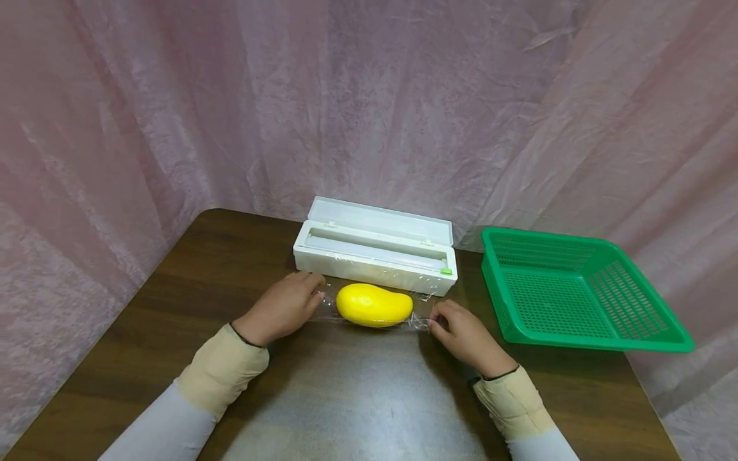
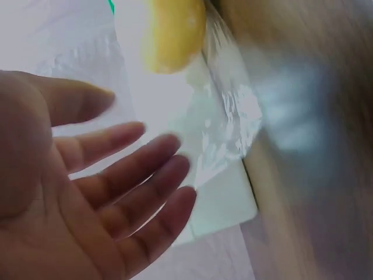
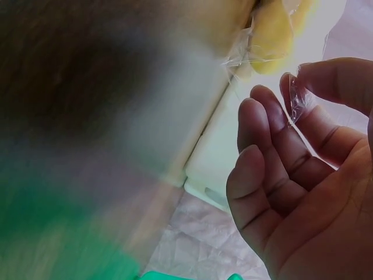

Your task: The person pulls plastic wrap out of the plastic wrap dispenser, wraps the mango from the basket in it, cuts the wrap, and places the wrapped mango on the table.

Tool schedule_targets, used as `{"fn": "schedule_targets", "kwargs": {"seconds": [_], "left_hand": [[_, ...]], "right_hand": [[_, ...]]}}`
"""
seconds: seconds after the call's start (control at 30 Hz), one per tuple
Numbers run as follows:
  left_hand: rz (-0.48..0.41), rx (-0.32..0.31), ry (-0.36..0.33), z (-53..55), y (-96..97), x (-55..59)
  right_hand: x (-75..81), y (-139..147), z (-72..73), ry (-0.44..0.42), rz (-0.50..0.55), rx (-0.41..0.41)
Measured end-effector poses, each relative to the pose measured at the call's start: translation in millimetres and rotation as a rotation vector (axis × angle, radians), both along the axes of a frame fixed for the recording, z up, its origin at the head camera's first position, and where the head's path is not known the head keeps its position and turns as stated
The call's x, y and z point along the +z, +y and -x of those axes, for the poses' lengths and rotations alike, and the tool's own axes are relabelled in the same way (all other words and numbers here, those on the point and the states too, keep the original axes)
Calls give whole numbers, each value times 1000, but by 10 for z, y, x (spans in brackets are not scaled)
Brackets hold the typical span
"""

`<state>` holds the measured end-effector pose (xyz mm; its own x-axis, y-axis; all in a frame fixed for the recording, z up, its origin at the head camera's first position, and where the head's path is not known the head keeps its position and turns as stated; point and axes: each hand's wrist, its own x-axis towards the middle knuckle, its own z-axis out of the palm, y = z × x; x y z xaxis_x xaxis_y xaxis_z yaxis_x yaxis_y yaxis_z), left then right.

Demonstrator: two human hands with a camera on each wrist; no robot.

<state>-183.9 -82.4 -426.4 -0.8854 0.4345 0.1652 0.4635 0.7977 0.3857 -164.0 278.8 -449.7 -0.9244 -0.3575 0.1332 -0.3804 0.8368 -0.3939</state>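
A smooth yellow mango (image 1: 371, 306) lies on its side on the table, with clear cling film (image 2: 238, 111) spread around it and past both ends. To its left is my left hand (image 1: 282, 308), its fingers loosely bent and apart over the film's left end; in the left wrist view the palm and the gap before the thumb hold nothing. My right hand (image 1: 461, 333) pinches a gathered bit of film between thumb and index finger at the right end, while its other fingers curl loosely. Just behind the mango stands a white cling film dispenser (image 1: 375, 272), lid raised.
A green perforated plastic basket (image 1: 582, 307) sits at the right of the brown wooden table (image 1: 155, 333), jutting over its right edge. Inside the dispenser lies a film roll (image 1: 375, 251), and a small green slider (image 1: 446, 271) is at its front right. Pink curtains (image 1: 369, 115) hang behind.
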Motion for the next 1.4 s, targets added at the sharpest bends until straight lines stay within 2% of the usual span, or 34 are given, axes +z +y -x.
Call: {"fn": "schedule_targets", "kwargs": {"seconds": [0.23,0.47,0.6,0.7,0.93,1.07,1.4], "left_hand": [[8,-54,92,-122,228,-18],[56,-123,60,-195,467,-56],[126,-161,77,-206,624,-102],[158,-162,103,-201,696,-125],[124,-124,148,-164,675,-161],[113,-135,173,-142,633,-152],[91,-164,108,-108,571,-130]], "right_hand": [[26,-7,-11,-10,6,13],[32,3,-13,-18,13,9],[31,28,-14,-22,16,0],[35,30,-11,-25,28,-7],[24,21,14,-29,35,11],[20,24,17,-29,42,9],[16,36,21,7,42,8]]}}
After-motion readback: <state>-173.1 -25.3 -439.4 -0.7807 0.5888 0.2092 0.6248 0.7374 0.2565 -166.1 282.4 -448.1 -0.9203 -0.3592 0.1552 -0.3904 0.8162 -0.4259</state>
